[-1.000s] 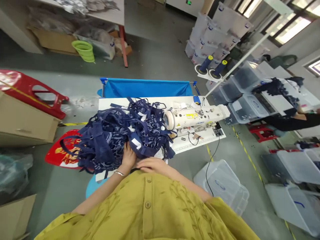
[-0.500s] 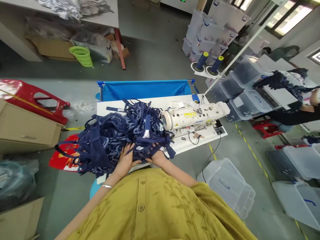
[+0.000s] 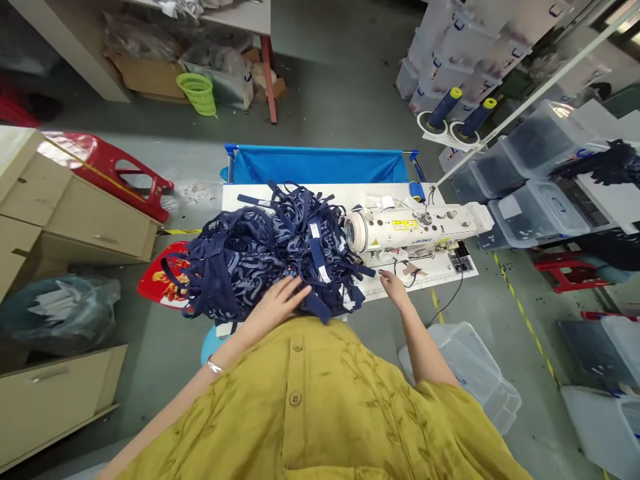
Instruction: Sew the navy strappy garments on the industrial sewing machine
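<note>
A big heap of navy blue fabric straps and pieces [image 3: 265,257] covers the left half of the white sewing table [image 3: 345,195]. My left hand [image 3: 277,305] lies flat on the near side of the heap, fingers stretched out. My right hand [image 3: 393,285] reaches to the table's near edge just below the white sewing machine [image 3: 415,227], fingers loosely apart and holding nothing I can see. The machine stands on the right half of the table, its handwheel end touching the heap.
A blue cloth catch bin [image 3: 320,165] hangs behind the table. Clear plastic boxes [image 3: 465,373] stand on the floor at right. Two thread cones [image 3: 460,113] sit behind the machine. Cardboard boxes [image 3: 75,213] and red stools [image 3: 120,175] are at left.
My right hand has left the heap and moved right to the table edge under the machine. My left hand now lies flat on the heap. The view shifted.
</note>
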Demonstrator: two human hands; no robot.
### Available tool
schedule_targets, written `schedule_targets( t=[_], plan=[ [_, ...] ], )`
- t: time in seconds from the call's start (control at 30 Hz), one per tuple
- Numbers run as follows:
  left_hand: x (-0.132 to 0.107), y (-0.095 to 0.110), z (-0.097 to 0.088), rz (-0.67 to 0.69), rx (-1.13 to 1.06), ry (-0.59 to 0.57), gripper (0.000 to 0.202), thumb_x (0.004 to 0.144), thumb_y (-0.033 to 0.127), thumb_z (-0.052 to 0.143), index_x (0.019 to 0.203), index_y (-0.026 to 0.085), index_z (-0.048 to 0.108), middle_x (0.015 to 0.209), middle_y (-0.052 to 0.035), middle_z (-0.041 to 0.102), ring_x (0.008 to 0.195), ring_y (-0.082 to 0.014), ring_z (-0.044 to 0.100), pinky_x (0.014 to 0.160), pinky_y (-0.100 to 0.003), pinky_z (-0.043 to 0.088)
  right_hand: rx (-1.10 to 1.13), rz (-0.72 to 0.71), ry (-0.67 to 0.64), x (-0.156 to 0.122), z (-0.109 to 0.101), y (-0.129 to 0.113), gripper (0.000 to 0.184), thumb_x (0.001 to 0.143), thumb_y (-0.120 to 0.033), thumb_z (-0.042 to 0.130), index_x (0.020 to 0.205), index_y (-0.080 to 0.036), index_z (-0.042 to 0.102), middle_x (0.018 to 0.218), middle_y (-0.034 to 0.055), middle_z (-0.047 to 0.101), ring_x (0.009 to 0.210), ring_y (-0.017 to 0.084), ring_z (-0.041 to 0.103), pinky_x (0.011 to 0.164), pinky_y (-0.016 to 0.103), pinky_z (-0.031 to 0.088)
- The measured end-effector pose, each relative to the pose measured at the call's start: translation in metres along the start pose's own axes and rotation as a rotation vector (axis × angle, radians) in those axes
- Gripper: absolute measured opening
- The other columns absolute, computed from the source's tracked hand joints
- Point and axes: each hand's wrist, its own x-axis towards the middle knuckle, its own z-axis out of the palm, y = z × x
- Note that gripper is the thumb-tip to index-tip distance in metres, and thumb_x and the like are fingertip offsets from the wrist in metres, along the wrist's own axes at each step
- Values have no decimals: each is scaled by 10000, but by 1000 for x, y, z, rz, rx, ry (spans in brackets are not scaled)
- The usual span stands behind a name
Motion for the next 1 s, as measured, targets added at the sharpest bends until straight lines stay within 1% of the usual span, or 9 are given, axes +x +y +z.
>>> schedule_targets(
  t=[0.1,0.17,0.27,0.4,0.5,0.6,0.73,0.83,1.0],
  plan=[
    [-5,10,5,136,-131,-200,504,938,212,409,1424,344,422,1421,-7,525,1226,-158,549,998,-247,451,-62,71,160,29,17,3,447,860,-170,466,1301,-173,541,1407,175,465,1327,306,389,1041,458,347],
    [-10,12,6,124,-166,-233,469,941,228,405,1392,337,470,1372,11,573,1137,-133,609,921,-204,486,-86,95,204,38,30,3,449,849,-162,482,1293,-178,546,1430,181,431,1330,326,371,1021,468,353],
    [-13,11,-3,-11,-90,-115,435,956,211,341,1340,246,544,1305,-67,618,1114,-174,619,925,-274,496,-102,74,221,41,40,11,390,860,-181,479,1235,-170,586,1359,181,488,1244,310,450,993,424,370],
    [6,7,-27,-267,146,119,421,944,167,324,1285,114,566,1377,-167,528,1255,-262,499,1020,-397,438,-99,19,203,41,39,22,299,873,-207,448,1083,-121,644,1144,182,588,1058,273,549,944,382,400],
    [26,5,-39,-386,336,58,464,913,189,412,1348,44,478,1391,-208,495,1256,-335,459,1003,-449,424,-74,-22,197,41,39,24,319,870,-180,416,1094,-103,630,1123,179,588,1002,246,571,921,357,426],
    [35,6,-45,-451,446,-67,453,898,242,468,1299,38,520,1115,-208,638,1014,-345,578,819,-440,481,-42,-44,222,37,43,24,359,848,-175,459,1174,-104,592,1195,181,559,1049,233,561,947,338,424],
    [34,3,-50,-324,444,-120,312,923,293,435,854,121,686,752,-133,629,793,-316,605,703,-425,479,-5,34,274,33,46,33,385,818,-206,532,1188,-109,579,1211,175,540,906,192,598,888,315,459],
    [35,-2,-53,-174,463,-66,307,910,276,446,745,142,668,851,-153,614,869,-315,590,751,-427,491,14,98,291,34,44,42,282,794,-221,573,1052,-126,633,1114,137,586,800,163,591,834,296,470],
    [30,-2,-62,66,409,44,248,884,177,459,730,155,654,1091,-190,612,1109,-318,545,903,-427,474,27,135,335,31,40,43,143,769,-225,592,881,-155,648,1011,104,632,946,198,574,896,303,429]
  ],
)
